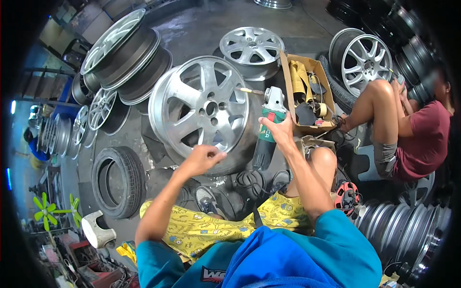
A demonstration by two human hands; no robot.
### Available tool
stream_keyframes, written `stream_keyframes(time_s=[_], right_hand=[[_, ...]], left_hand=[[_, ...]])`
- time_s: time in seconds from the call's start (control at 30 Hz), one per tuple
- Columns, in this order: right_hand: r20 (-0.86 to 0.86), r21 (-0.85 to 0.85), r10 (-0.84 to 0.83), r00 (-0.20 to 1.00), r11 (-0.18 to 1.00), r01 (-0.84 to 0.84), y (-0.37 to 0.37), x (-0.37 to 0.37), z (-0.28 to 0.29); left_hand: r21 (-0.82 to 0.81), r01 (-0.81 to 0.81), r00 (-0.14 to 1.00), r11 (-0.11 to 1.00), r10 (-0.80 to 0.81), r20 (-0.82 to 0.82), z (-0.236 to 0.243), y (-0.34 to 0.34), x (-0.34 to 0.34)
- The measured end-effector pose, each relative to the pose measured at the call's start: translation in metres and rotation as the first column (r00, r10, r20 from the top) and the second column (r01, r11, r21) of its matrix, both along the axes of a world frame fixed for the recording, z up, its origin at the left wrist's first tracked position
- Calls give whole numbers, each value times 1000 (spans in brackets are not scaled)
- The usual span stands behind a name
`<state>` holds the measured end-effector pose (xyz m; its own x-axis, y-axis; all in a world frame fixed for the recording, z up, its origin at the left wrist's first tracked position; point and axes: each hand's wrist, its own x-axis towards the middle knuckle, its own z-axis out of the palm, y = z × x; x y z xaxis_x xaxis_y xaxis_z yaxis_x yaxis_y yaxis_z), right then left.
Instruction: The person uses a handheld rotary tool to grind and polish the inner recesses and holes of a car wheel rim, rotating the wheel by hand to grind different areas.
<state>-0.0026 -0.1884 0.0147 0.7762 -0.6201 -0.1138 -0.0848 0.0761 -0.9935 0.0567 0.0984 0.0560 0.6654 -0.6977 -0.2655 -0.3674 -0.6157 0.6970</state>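
My right hand (282,128) grips a green and black angle grinder (265,144) around its body, thumb across the front. From its grey metal head a thin shaft with a pale tip (246,90) points left, over the right side of a silver alloy wheel (193,126). Whether the tip touches the metal I cannot tell. The wheel leans back in front of me, its spoked face tilted up, with a dark tyre (235,164) under its lower right. At the wheel's lower edge my left hand (201,160) is closed with curled fingers; anything inside them is hidden.
Another alloy wheel (252,45) lies behind, beside a cardboard box (286,79) of tools. Stacked wheels (120,53) and a loose tyre (118,182) stand left. A person in a maroon shirt (422,137) sits at right, near a wheel (367,65). Cables (250,182) lie near my feet.
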Motion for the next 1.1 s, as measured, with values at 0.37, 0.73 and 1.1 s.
stream_keyframes(time_s=[0.37, 0.73, 1.1], right_hand=[[-99, -360, 184, 978, 910, -207, 29, 13, -36], [-60, -509, 206, 977, 835, -208, 47, 40, -41], [-101, -445, 227, 969, 860, -248, 55, 28, -30]], left_hand=[[-271, -430, 747, 861, 171, -642, -64, -109, 9], [-432, -566, 675, 702, 95, -731, -78, -124, 36], [-295, -613, 661, 733, 270, -701, -71, -122, 17]])
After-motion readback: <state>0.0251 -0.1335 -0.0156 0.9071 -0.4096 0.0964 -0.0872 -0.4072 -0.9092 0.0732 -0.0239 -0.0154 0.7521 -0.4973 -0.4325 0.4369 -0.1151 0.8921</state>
